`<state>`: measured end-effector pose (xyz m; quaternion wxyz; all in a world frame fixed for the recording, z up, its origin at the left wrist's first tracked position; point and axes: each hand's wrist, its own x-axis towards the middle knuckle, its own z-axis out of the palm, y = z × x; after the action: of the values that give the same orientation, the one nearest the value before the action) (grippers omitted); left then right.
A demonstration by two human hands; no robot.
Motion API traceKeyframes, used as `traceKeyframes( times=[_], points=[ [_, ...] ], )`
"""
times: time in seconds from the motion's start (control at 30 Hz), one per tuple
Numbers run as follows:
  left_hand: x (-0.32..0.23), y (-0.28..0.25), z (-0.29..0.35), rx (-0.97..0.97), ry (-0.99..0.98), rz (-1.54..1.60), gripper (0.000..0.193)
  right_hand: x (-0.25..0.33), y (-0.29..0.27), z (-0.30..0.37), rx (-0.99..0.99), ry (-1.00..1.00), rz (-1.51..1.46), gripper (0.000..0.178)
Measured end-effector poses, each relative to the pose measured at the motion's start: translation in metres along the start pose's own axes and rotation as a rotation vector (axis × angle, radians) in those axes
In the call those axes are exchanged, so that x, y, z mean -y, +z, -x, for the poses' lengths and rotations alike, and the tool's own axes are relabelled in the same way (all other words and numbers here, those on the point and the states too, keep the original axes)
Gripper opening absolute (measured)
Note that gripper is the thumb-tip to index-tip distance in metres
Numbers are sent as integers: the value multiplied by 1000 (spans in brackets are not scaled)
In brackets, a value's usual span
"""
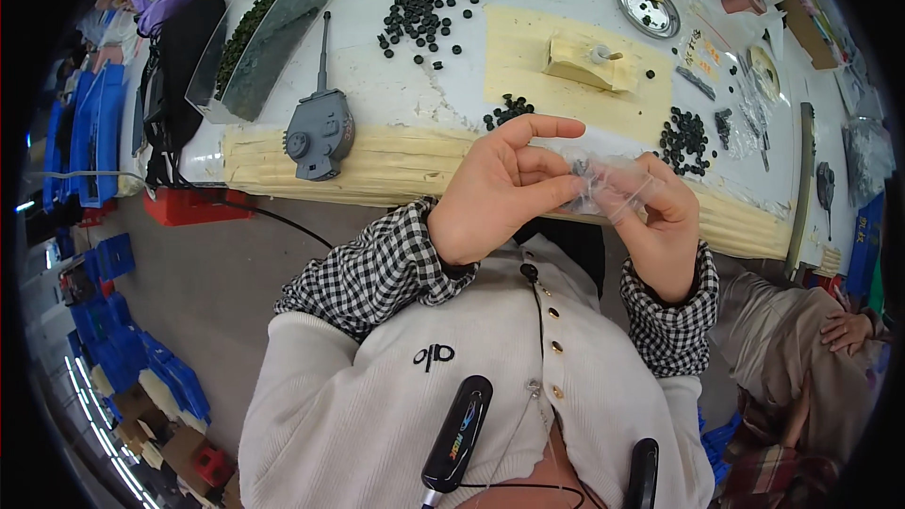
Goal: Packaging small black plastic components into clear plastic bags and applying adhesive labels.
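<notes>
My left hand (pixel 500 190) is closed in a pinch, its thumb and fingertips on the edge of a small clear plastic bag (pixel 615 181), while the index finger points outward. From the other side, my right hand (pixel 667 226) grips the same bag with its fingers curled round it. A small greyish piece shows at the bag's left end near my left fingertips; its kind cannot be made out. Both hands are in front of the table's padded near edge. Just beyond them lie a small heap of black wheels (pixel 510 110) and a second heap of black wheels (pixel 685 141).
A grey toy tank turret (pixel 320 137) with a long barrel lies at left, beside a clear bin (pixel 269 52) of dark green parts. More black wheels (pixel 424 19) are scattered farther back. A yellowish block (pixel 589 66) and a round metal dish (pixel 649 8) stand beyond. Another person's hand (pixel 846 330) is at right.
</notes>
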<state>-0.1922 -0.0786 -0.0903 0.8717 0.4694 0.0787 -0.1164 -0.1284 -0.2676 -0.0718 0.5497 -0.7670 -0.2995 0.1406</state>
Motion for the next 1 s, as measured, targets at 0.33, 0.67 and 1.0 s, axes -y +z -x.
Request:
traceKeyframes(
  times=[0.33, 0.67, 1.0],
  points=[
    [0, -2, -1, -24, -44, 75, 41, -1, 3, -2, -87, -128, 170, 24],
    [3, -2, -1, 41, -94, 173, 33, 8, -1, -3, -101, -160, 173, 23],
    [0, 3, -1, 74, -175, 269, 30, 3, 0, -4, -142, -248, 203, 23]
  ],
)
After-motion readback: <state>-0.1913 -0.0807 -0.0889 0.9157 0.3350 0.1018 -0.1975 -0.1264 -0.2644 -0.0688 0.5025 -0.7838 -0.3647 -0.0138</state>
